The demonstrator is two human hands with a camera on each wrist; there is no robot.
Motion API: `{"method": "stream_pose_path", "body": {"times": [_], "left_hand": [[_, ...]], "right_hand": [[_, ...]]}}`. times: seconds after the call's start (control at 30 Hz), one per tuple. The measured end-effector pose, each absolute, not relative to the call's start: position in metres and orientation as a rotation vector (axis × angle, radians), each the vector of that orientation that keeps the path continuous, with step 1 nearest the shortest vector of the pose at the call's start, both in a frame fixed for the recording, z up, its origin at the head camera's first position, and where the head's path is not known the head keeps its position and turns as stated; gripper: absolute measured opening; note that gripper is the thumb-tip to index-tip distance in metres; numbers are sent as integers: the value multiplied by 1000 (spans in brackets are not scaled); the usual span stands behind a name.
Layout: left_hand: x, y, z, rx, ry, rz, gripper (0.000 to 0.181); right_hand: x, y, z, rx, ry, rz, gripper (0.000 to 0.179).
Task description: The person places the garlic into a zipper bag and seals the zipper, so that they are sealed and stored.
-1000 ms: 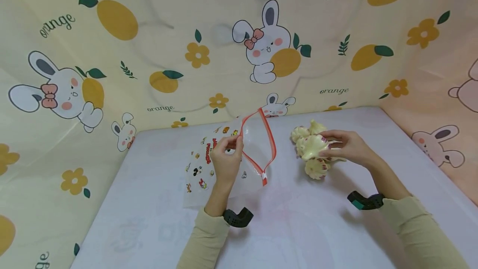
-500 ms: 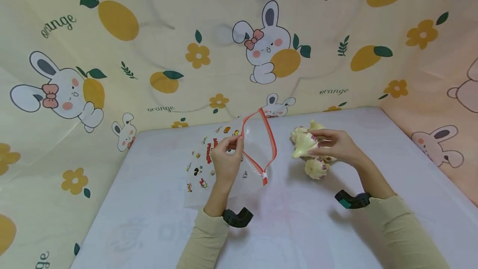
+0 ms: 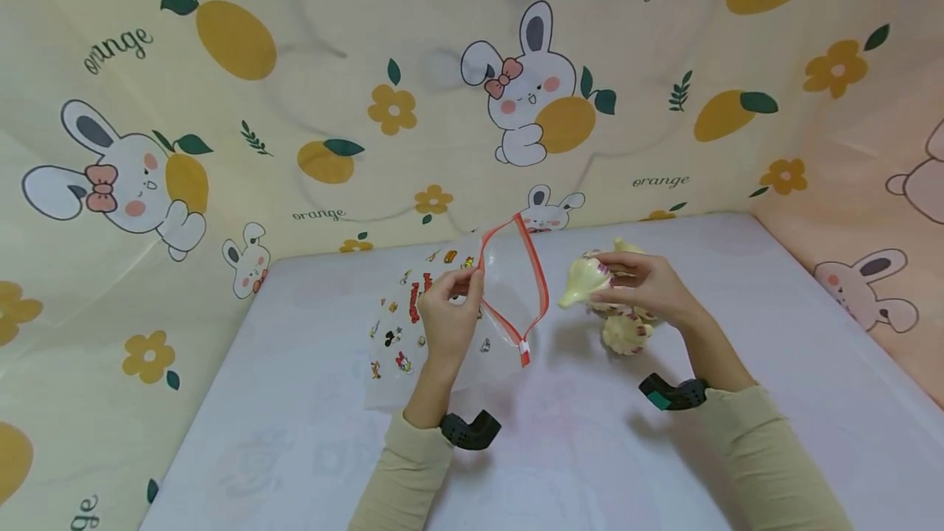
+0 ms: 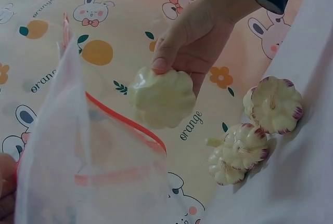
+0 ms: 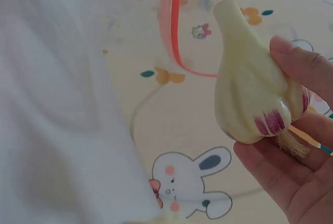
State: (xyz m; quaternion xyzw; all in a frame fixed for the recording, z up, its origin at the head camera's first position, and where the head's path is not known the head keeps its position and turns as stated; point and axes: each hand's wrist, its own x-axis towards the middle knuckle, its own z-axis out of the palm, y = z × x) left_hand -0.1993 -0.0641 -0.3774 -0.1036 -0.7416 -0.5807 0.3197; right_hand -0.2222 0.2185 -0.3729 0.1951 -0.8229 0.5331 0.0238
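right hand pinches a garlic bulb, now shifted off the other bulbs toward the bag, so it hangs nearer the gaping mouth but outside; left hand pinches the red rim.

From here, the right hand and its garlic bulb hide part of the other bulbs behind. The left hand covers some of the bag, whose small figures I couldn't swear to. The left wrist view crops that hand; the tabletop runs off the head view's bottom.
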Motion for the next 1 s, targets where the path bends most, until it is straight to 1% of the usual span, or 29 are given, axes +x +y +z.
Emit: {"method": "stream_pose_path", "body": {"times": [0.4, 0.77, 1.0], "left_hand": [[-200, -65, -377, -276, -1950, -1523, 15], [-201, -65, -379, -270, -1961, -1493, 15], [-202, -65, -379, -276, -1951, -1480, 15]], "right_hand": [[-224, 198, -369, 619, -2468, 1730, 49], [-224, 178, -368, 600, -2455, 1775, 52], [-225, 169, -368, 591, -2465, 1713, 52]]}}
